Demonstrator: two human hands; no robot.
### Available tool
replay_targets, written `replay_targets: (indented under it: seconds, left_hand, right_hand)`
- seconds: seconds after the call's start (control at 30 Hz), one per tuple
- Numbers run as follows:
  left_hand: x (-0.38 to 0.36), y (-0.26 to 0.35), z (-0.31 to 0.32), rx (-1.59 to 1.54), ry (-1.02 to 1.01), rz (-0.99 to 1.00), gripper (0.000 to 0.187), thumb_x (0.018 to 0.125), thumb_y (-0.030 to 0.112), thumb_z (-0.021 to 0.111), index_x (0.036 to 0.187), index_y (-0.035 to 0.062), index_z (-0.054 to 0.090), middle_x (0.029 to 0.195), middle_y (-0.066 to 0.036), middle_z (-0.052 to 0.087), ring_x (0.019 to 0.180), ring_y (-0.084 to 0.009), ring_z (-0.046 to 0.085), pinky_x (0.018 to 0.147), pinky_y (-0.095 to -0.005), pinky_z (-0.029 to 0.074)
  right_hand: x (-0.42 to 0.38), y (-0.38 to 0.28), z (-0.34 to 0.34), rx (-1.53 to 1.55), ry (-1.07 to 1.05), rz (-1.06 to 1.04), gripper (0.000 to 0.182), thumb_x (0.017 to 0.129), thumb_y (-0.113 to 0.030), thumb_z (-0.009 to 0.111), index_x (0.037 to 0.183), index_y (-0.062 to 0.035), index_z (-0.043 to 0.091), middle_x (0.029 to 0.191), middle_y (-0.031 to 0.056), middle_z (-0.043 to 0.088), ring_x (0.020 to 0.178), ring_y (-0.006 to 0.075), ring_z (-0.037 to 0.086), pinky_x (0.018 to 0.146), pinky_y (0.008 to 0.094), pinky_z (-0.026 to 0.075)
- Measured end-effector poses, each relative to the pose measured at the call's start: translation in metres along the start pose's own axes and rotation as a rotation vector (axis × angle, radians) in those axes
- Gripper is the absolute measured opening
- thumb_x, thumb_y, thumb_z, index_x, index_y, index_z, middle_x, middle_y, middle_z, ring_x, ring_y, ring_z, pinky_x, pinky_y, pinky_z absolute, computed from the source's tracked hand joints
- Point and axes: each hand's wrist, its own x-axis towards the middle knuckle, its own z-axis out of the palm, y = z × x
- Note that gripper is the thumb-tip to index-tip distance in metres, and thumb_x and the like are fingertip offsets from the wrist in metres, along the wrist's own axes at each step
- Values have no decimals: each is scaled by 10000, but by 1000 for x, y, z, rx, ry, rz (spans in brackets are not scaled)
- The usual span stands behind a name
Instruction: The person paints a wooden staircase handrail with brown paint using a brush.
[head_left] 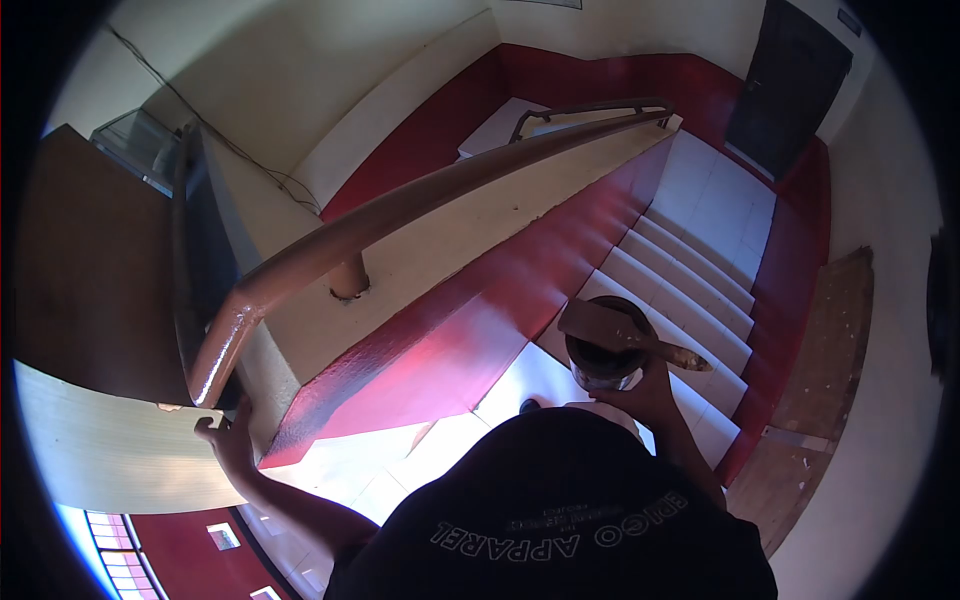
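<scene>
My right hand [648, 392] is wrapped round a dark paint can [597, 368], low at its side. A wide paintbrush [610, 328] lies across the can's open top, its wooden handle pointing right. At the left, my left hand [232, 432] touches the end of the low wall just under the lower end of the brown handrail [375, 207]; its fingers are spread and hold nothing. The rail looks glossy near its bent end, and a short post joins it to the cream wall top [440, 232].
White steps [680, 287] run down to a landing beside a dark door [785, 90]. A brown wooden board [822, 370] leans along the right wall. A cable [225, 138] hangs at the upper left, near a large brown panel [95, 270].
</scene>
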Motion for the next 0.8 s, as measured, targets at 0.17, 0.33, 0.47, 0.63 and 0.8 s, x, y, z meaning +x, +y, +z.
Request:
replay_targets:
  seconds: [0.17,0.33,0.47,0.63,0.8]
  left_hand:
    - [2,-5,-6,-4,34,-40,756,772,379,823,1216,4,340,1168,-290,569,1078,-358,569,958,-433,432]
    - [7,-19,-6,-121,36,-98,723,830,428,772,1230,-4,351,1145,-256,598,1062,-307,575,956,-394,428]
    - [2,-33,-12,-344,-30,-46,725,871,473,719,1273,-2,347,1195,-258,615,1124,-288,574,999,-383,410]
    - [-11,-25,-23,-283,393,25,634,908,368,697,1325,25,366,1332,-196,567,1180,-296,579,985,-380,494]
    - [-52,12,-27,-428,834,467,279,1005,182,541,1158,-52,529,1293,-162,596,1135,-265,605,961,-350,520]
  right_hand:
    - [-1,20,13,-1,19,-27,1070,509,-278,972,1378,-26,400,1327,169,503,1270,292,495,1057,419,418]
    - [0,29,24,-48,45,-98,1062,519,-296,970,1370,-17,400,1316,175,506,1262,295,502,1053,419,420]
    - [-5,29,29,-118,97,-113,1054,525,-307,971,1360,-4,402,1311,183,505,1262,297,501,1051,421,419]
    - [-12,48,17,-147,154,-55,1050,530,-311,971,1352,1,397,1303,184,508,1241,296,519,1038,420,430]
    - [-12,65,-24,-229,173,-141,1057,519,-319,975,1345,5,399,1278,178,527,1218,283,538,1027,412,444]
